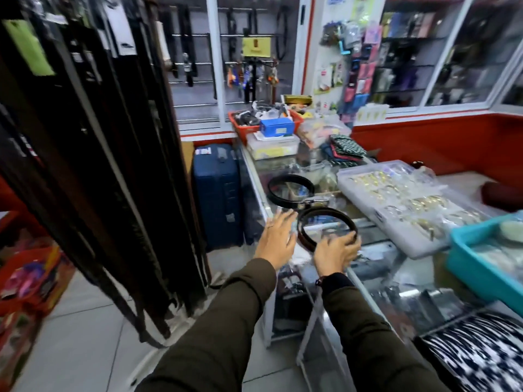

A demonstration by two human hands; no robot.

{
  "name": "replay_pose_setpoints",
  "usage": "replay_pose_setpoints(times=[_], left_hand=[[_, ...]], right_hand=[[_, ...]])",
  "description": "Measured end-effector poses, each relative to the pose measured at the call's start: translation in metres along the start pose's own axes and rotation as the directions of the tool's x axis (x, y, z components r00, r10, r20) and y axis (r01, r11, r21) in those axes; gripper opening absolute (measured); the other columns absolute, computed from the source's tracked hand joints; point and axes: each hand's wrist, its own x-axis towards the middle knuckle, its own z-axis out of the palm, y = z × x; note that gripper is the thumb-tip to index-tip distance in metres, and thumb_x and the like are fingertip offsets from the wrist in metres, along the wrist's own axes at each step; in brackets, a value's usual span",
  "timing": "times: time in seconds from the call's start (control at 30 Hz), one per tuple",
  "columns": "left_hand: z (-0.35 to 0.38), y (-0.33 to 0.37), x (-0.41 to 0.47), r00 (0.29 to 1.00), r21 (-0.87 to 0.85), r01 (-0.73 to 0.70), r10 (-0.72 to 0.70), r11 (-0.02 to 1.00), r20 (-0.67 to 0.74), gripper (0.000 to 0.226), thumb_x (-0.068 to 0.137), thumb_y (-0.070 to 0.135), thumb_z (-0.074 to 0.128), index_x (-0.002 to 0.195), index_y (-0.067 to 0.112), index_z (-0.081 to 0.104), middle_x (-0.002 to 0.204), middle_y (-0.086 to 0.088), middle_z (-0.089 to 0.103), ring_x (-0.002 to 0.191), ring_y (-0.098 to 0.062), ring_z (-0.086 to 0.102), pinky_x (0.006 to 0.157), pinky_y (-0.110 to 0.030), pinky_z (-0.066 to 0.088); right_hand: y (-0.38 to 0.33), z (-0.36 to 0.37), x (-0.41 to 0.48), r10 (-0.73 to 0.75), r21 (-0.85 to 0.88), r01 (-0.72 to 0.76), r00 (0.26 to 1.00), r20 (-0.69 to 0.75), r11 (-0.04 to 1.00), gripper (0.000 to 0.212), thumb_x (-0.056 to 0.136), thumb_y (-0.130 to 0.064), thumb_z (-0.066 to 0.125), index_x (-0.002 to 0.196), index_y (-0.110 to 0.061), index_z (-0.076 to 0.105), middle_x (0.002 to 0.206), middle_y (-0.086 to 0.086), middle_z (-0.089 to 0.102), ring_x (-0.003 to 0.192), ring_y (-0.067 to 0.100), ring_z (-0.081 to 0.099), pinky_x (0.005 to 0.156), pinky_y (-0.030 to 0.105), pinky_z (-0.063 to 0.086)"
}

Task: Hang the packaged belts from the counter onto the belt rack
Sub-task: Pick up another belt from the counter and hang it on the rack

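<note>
Right hand (335, 251) grips the near coiled belt (325, 224) on the table (376, 241), left hand (278, 236) spread open beside it — light, springy; best held by the rim

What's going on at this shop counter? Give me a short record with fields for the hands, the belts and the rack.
left hand: open, fingers spread, beside the near belt, holding nothing
right hand: fingers on the near rim of the near coiled dark brown belt
far coiled black belt: on the glass counter, untouched
tall rack of hanging dark belts: at the left, full
</note>
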Motion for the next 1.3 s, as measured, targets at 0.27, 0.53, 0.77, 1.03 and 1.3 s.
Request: replay_pose_setpoints(times=[0.27,0.53,0.77,1.03,1.3], left_hand=[[0.067,0.052,0.035,0.903,0.327,-0.134,-0.02,0.935,0.429,0.039,0.105,0.018,0.042,0.141,0.005,0.051,0.142,-0.02,0.056,0.134,-0.037,0.051,0.118,-0.047,0.032],[0.075,0.048,0.039,0.941,0.166,-0.121,0.059,0.979,0.335,0.032,0.103,0.026,0.049,0.126,0.011,0.066,0.125,-0.019,0.062,0.118,-0.038,0.06,0.096,-0.047,0.052],[0.044,0.045,0.033,0.997,-0.228,0.001,-0.017,0.974,-0.069,0.029,0.098,0.021,0.06,0.121,0.01,0.074,0.115,-0.016,0.073,0.111,-0.032,0.067,0.098,-0.041,0.052],[-0.031,0.027,0.022,0.896,-0.444,-0.032,-0.171,0.895,-0.41,0.029,0.098,0.011,0.061,0.124,0.002,0.071,0.116,-0.015,0.072,0.108,-0.024,0.068,0.096,-0.028,0.053],[-0.12,0.006,-0.002,0.735,-0.372,-0.016,-0.242,0.928,-0.634,0.033,0.104,0.016,0.053,0.134,0.007,0.064,0.15,-0.009,0.042,0.126,-0.016,0.048,0.113,-0.03,0.042]], right_hand=[[0.048,-0.038,0.045,0.279,-0.114,-0.26,0.938,0.207,0.959,0.058,0.097,-0.025,0.049,0.144,0.007,0.042,0.149,0.03,0.04,0.139,0.043,0.038,0.115,0.046,0.031],[0.053,-0.048,0.061,0.265,0.143,-0.338,0.888,0.376,0.93,0.009,0.092,-0.008,0.058,0.098,-0.009,0.065,0.123,0.027,0.066,0.117,0.041,0.063,0.1,0.045,0.055],[0.011,-0.035,0.033,0.048,0.716,-0.36,0.908,0.417,0.597,0.03,0.093,0.009,0.057,0.12,-0.003,0.062,0.1,0.02,0.067,0.075,0.021,0.066,0.067,0.023,0.06],[-0.068,-0.02,0.007,-0.38,0.763,-0.067,0.838,0.393,0.642,0.038,0.088,0.003,0.068,0.126,0.003,0.063,0.103,0.016,0.072,0.081,0.014,0.072,0.07,0.025,0.063],[-0.159,0.013,-0.039,-0.635,0.787,0.094,0.653,0.413,0.609,0.03,0.081,-0.003,0.078,0.107,-0.017,0.074,0.088,-0.002,0.079,0.079,0.007,0.072,0.066,0.022,0.058]])
